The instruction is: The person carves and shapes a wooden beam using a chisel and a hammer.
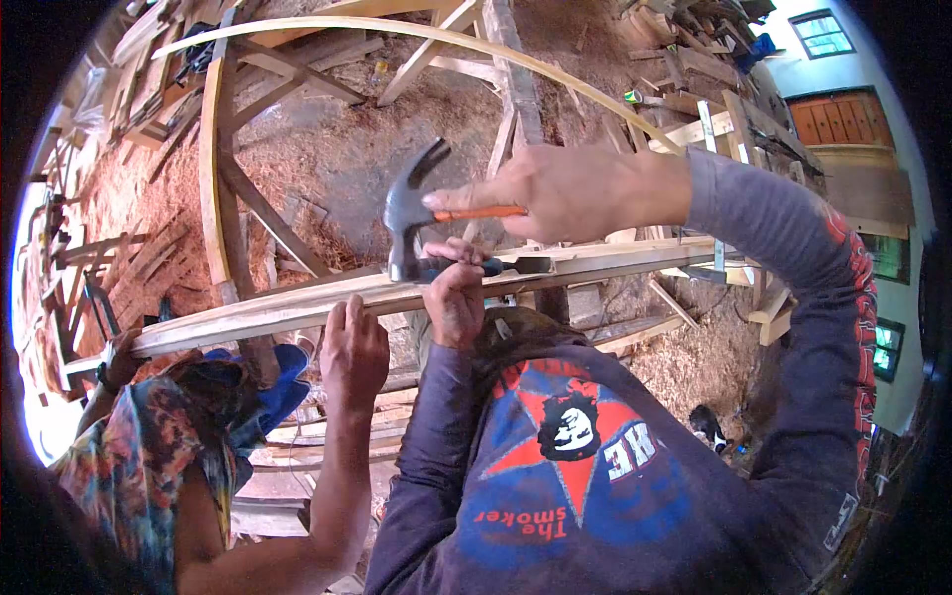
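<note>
My right hand [585, 193] grips a claw hammer [405, 213] by its orange handle, index finger stretched along it toward the head. Below it, my left hand [455, 305] is closed around the dark handle of a chisel [531, 265]. The hammer's striking face is at the handle's left end; whether they touch is unclear. The chisel's metal blade points right and lies over a long wooden beam [238, 322]. Part of the handle is hidden by my left fingers.
At the left, a co-worker in a patterned shirt [149, 436] has one hand [354, 347] on the beam and another [121, 359] at its left end. Wooden frames and a long curved strip [397, 27] stand beyond. Shavings [288, 149] cover the ground.
</note>
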{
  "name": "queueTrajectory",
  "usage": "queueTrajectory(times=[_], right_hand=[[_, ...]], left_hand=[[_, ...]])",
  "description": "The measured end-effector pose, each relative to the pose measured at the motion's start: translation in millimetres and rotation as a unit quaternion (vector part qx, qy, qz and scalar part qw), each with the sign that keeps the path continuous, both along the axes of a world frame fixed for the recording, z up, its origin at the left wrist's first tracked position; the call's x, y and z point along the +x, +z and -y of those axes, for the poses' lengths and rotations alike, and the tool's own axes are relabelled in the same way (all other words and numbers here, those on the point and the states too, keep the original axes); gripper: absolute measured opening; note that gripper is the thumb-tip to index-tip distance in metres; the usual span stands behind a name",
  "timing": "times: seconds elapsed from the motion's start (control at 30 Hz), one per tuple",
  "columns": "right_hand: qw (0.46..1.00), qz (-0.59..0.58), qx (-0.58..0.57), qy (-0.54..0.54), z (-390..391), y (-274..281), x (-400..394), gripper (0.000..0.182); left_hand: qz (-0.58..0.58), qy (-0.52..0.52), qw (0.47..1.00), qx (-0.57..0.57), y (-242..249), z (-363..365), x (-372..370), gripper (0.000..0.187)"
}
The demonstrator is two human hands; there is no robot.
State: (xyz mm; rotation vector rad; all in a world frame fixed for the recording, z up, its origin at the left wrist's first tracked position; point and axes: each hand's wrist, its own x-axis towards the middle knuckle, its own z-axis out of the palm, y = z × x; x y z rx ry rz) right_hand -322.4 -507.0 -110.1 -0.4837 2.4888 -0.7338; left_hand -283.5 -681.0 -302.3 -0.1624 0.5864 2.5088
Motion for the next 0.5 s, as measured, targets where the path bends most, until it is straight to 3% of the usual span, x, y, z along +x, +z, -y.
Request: queueTrajectory(times=[0.07, 0.27, 0.37, 0.43, 0.47, 0.5], right_hand=[[0.999, 0.009, 0.034, 0.023, -3, 2, 4, 0.067], [0.994, -0.079, -0.05, 0.059, 6, 6, -3, 0.06], [0.998, -0.006, -0.069, 0.013, 19, 6, -2, 0.056], [0.99, 0.013, -0.136, 0.029, 23, -12, 3, 0.064], [0.99, 0.13, 0.007, 0.046, 23, 4, 4, 0.062], [0.991, 0.128, 0.006, 0.045, 21, -1, 9, 0.062]], left_hand=[[-0.019, -0.002, 1.0, -0.011, 9, -2, 5, 0.03], [-0.041, 0.01, 0.993, -0.114, 28, 1, 15, 0.024], [-0.057, 0.04, 0.993, -0.098, 17, 3, 19, 0.022], [-0.047, 0.052, 0.996, -0.061, 16, 2, 25, 0.021], [0.009, 0.056, 0.997, -0.06, 18, 2, 29, 0.02], [0.066, 0.061, 0.994, -0.059, 20, 3, 33, 0.02]])
